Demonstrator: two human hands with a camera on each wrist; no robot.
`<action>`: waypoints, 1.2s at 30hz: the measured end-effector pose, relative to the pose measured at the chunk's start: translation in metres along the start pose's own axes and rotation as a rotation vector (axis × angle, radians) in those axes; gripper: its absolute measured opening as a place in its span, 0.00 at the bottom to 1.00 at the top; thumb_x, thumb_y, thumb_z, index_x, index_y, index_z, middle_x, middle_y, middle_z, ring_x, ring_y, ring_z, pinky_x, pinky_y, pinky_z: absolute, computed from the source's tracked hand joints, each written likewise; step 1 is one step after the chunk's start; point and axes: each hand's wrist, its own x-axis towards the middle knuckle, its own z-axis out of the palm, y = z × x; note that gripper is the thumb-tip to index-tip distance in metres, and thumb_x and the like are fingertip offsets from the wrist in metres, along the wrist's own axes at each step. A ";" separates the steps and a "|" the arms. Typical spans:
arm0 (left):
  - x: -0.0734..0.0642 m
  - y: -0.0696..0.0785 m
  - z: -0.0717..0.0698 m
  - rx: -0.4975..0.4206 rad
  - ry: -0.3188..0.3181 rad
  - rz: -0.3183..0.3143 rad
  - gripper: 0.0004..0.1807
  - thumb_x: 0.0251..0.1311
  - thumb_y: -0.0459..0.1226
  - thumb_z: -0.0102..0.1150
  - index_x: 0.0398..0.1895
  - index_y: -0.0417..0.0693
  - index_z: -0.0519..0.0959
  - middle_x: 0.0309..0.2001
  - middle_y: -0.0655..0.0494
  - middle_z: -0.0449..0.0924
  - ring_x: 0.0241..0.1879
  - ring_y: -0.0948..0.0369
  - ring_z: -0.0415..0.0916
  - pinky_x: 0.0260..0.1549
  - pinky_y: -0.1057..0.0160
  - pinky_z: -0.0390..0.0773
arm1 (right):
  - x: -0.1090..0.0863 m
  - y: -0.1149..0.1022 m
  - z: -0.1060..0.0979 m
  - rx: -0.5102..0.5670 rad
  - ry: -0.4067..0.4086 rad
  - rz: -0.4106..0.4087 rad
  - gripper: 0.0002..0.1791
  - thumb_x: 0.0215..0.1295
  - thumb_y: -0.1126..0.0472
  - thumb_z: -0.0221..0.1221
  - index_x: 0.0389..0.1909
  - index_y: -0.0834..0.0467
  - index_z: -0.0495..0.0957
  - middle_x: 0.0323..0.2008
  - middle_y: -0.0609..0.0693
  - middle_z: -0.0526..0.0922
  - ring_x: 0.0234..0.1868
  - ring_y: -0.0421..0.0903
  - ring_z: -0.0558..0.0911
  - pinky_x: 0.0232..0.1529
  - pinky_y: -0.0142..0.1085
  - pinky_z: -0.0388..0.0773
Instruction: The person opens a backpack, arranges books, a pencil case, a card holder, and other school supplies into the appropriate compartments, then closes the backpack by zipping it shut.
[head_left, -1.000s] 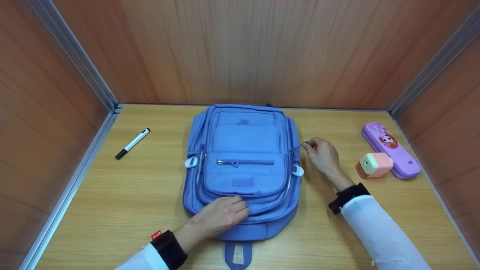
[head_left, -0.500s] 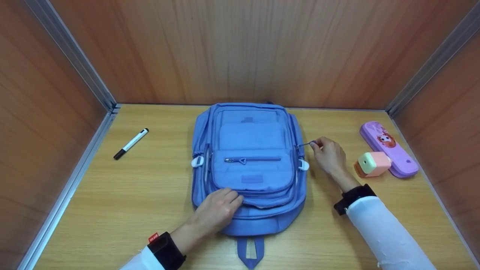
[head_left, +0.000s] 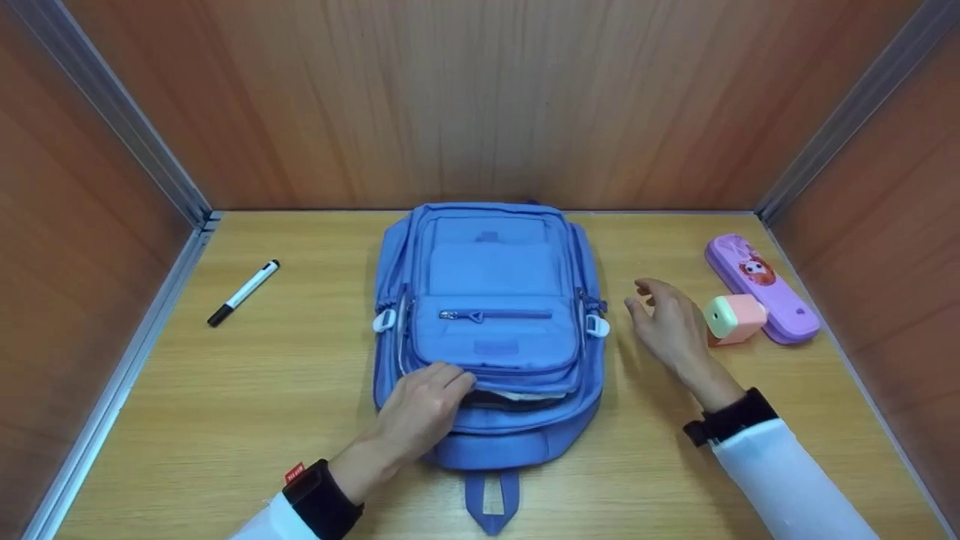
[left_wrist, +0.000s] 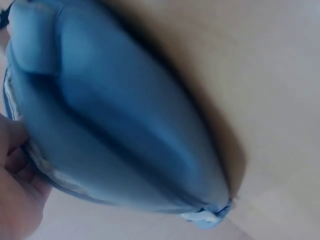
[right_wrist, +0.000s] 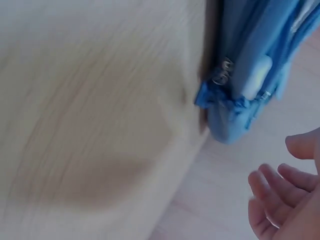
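A blue backpack (head_left: 495, 270) lies on its back on the table, its top loop toward the person. My left hand (head_left: 424, 401) grips the lifted edge of the unzipped front compartment, and a dark gap (head_left: 510, 401) shows beneath that edge. In the left wrist view, fingers curl over the zipper edge (left_wrist: 65, 185). My right hand (head_left: 667, 322) hovers right of the backpack, apart from it, fingers loosely bent and holding nothing. The right wrist view shows the relaxed fingers (right_wrist: 275, 190) and the side zipper pulls (right_wrist: 223, 72).
A white marker with a black cap (head_left: 244, 292) lies at the left. On the right, a pink and green block-shaped object (head_left: 735, 319) sits against a purple pencil case (head_left: 765, 289). Wooden panels (head_left: 480, 105) enclose the back and both sides of the table.
My right hand has let go of the zipper pull cord at the bag's right side and moved away from it. My left hand has lifted the compartment edge, opening the gap.
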 end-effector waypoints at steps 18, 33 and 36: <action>0.057 -0.021 -0.043 -0.048 0.209 -0.109 0.07 0.57 0.23 0.72 0.37 0.37 0.86 0.32 0.49 0.85 0.31 0.54 0.84 0.31 0.62 0.87 | 0.002 0.087 -0.059 -0.235 -0.232 0.185 0.54 0.71 0.34 0.59 0.79 0.70 0.53 0.77 0.79 0.46 0.74 0.81 0.52 0.69 0.75 0.53; 0.078 -0.026 -0.053 -0.041 0.252 -0.221 0.02 0.61 0.25 0.70 0.36 0.36 0.87 0.30 0.48 0.85 0.30 0.53 0.84 0.30 0.59 0.87 | 0.007 0.085 -0.050 -0.178 -0.224 0.231 0.39 0.66 0.52 0.69 0.68 0.72 0.68 0.62 0.77 0.69 0.59 0.73 0.70 0.61 0.69 0.69; 0.079 -0.025 -0.054 -0.043 0.243 -0.228 0.02 0.62 0.25 0.69 0.37 0.36 0.87 0.30 0.48 0.85 0.30 0.53 0.84 0.29 0.59 0.87 | 0.004 0.082 -0.053 -0.124 -0.194 0.228 0.38 0.63 0.53 0.71 0.66 0.73 0.69 0.60 0.76 0.71 0.58 0.72 0.72 0.61 0.67 0.70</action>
